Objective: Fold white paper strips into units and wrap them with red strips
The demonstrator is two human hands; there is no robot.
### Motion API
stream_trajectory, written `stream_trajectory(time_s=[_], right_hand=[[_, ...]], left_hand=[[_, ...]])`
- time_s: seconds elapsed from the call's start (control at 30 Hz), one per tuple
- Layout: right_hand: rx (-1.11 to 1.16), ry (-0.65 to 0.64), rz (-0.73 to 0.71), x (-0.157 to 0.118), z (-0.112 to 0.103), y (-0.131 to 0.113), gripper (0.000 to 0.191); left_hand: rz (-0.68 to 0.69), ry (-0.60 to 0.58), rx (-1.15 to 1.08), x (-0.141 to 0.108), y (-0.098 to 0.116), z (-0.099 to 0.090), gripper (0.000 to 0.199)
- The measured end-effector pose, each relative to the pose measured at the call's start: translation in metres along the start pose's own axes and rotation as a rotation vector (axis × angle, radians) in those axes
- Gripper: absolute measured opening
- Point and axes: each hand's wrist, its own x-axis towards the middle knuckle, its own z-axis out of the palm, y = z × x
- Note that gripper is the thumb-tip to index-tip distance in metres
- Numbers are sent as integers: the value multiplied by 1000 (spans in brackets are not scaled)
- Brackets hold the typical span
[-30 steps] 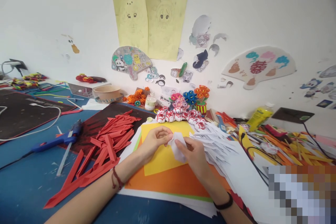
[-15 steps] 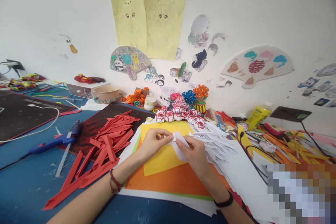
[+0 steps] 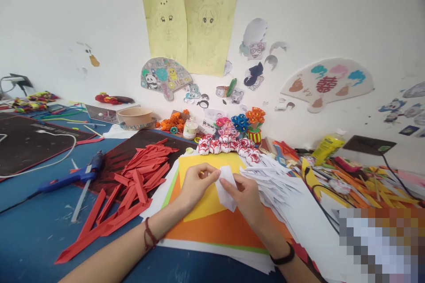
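Note:
A small folded white paper (image 3: 227,192) is held between my two hands, above a yellow sheet (image 3: 202,199) that lies on an orange sheet (image 3: 212,228). My left hand (image 3: 198,184) pinches the paper's upper left edge with thumb and fingertips. My right hand (image 3: 245,194) grips its right side, the thumb lying across the front. To the right of my hands, many folded white strips (image 3: 272,181) lie in a pile. Left of the sheets is a heap of folded red strips (image 3: 142,181). Red-and-white paper pieces (image 3: 229,145) stand just behind the yellow sheet.
A blue glue gun (image 3: 75,177) with its cord lies on the left. Farther back are a beige bowl (image 3: 135,117), a white bottle (image 3: 190,129) and paper flowers (image 3: 255,119). On the right are a yellow bottle (image 3: 328,147), a black cable (image 3: 320,199) and orange and yellow strips (image 3: 368,185).
The white paper has turned more upright and shows more of its face. My left fingers have shifted slightly along its edge. The view has moved a little.

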Motion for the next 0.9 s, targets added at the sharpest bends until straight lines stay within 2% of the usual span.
stream_trajectory(time_s=[0.2,0.33,0.43,0.57,0.67,0.8,0.9], right_hand=[[58,-2,43,-2,3,4,35],[83,33,67,-3,6,1,35],[94,43,87,-2,4,-2,34],[66,25,73,0,0,-1,34],[96,-18,72,1,-1,-1,35],[126,-44,70,1,-1,-2,36],[110,-32,51,0,0,-2,36]], left_hand=[[16,48,-40,-4,-10,6,29],[33,64,-87,-6,-6,8,29],[22,-18,-112,-2,2,3,26],[10,-230,-170,7,10,-8,24],[-26,-353,-240,11,6,-13,27],[-58,-351,-346,11,-3,-12,34],[-50,-316,-340,9,-4,-10,37]])
